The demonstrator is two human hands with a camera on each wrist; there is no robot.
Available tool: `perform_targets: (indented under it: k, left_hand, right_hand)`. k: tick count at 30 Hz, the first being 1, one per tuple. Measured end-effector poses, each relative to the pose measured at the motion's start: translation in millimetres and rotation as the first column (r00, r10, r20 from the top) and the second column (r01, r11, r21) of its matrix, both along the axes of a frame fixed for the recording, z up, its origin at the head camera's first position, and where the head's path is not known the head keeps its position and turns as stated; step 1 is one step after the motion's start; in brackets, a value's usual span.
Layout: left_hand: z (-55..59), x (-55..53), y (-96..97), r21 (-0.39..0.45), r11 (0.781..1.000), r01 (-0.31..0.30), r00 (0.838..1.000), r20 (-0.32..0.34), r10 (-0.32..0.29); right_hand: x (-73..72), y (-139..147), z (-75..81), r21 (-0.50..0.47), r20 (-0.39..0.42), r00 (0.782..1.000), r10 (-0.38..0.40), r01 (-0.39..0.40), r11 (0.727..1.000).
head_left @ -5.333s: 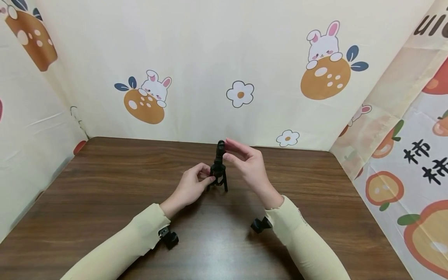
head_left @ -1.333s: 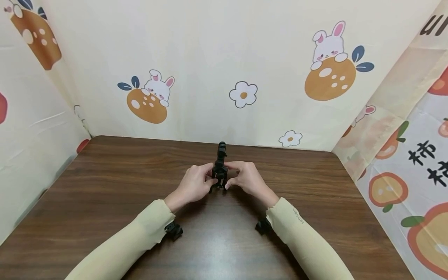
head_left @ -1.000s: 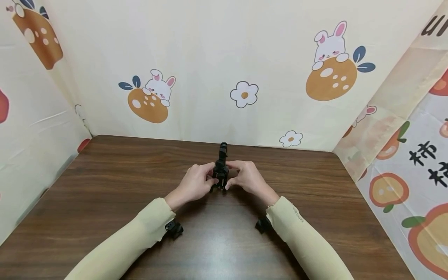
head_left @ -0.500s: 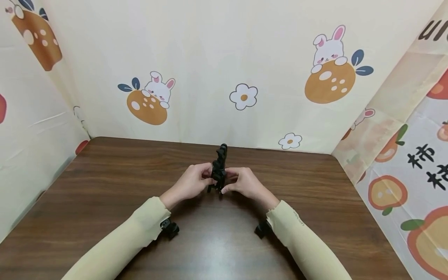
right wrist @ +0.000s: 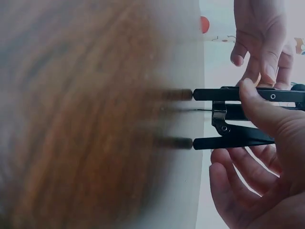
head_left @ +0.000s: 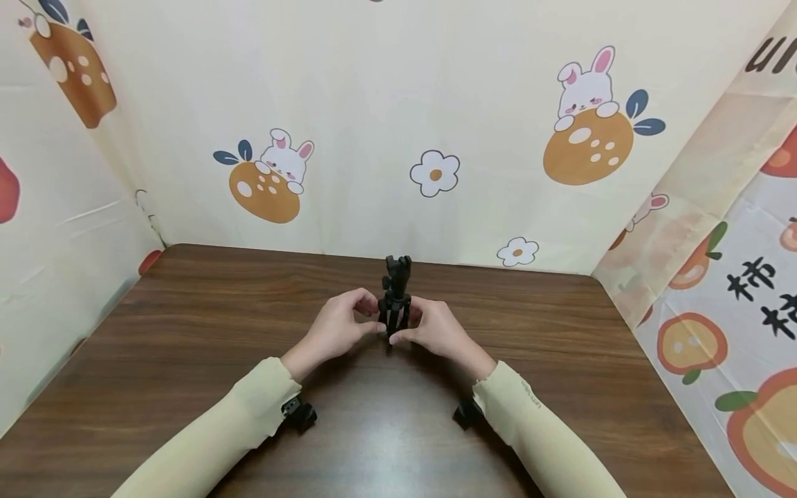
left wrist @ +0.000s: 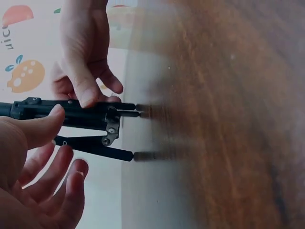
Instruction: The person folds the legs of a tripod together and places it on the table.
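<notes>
A small black tripod (head_left: pixel 395 294) stands upright near the middle of the wooden table, its legs only slightly spread and its two-pronged head on top. My right hand (head_left: pixel 436 328) holds it low by the legs; in the right wrist view the thumb (right wrist: pixel 255 102) lies along one leg and the fingers curl below another. On the other side, my left hand (head_left: pixel 339 325) is loosely bent beside the legs. Its thumb tip sits close to the tripod, seemingly a little off it in the right wrist view. Whether its index finger touches a leg is hard to tell.
The brown table (head_left: pixel 218 311) ends in front of a pale printed cloth wall (head_left: pixel 361 173). Similar cloth hangs on both sides. A small black camera (head_left: pixel 300 415) is worn under the left cuff and another (head_left: pixel 467 413) under the right.
The tripod has turned about its upright axis, so its head now shows two prongs. My right hand came down from the head to the legs, and my left hand's grip has loosened.
</notes>
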State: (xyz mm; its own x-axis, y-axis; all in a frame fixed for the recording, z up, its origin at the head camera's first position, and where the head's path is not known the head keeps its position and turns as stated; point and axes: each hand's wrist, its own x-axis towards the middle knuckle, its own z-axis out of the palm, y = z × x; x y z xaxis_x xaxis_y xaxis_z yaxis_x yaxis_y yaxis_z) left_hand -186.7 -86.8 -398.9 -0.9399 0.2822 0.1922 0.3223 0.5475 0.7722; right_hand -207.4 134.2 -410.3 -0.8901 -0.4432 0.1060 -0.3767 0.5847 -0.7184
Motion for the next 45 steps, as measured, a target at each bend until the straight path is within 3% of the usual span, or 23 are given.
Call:
perform_targets:
  k: [4,8,14,24,36,40,45]
  left_hand:
    - [-0.4,4.7,1.1,0.008,0.999,0.032,0.997,0.068,-0.033]
    - [-3.4,6.8,3.7,0.002,0.998,0.057,0.994,0.092,-0.057]
    - [-7.4,6.1,11.3,-0.003,0.999,0.049,0.998,0.038,-0.049]
    - [-9.6,6.6,14.7,0.01,1.0,0.016,1.0,-0.022,-0.016]
    - [-2.9,7.4,18.2,-0.076,0.997,0.019,0.996,-0.089,-0.025]
    - [-1.6,7.7,18.9,-0.094,0.995,0.015,0.994,-0.11,-0.026]
    - [0.2,8.8,19.1,-0.109,0.994,0.03,0.995,-0.094,-0.041]
  right_hand:
    - [4.6,-1,1.7,0.022,-0.016,1.0,0.014,-0.014,1.0]
    - [8.7,-1,3.2,0.043,-0.016,0.999,0.041,-0.041,0.998]
    - [10.3,1,3.4,0.031,-0.037,0.997,0.065,-0.063,0.997]
    - [10.1,5,2.0,0.005,0.018,0.995,0.102,-0.102,0.995]
    - [4.7,7,-2.6,0.049,-0.166,0.976,0.141,-0.134,0.99]
    - [2.7,7,-0.2,0.072,-0.22,0.967,0.127,-0.114,0.991]
    - [-3.7,9,-0.2,0.109,-0.201,0.979,0.037,-0.015,0.994]
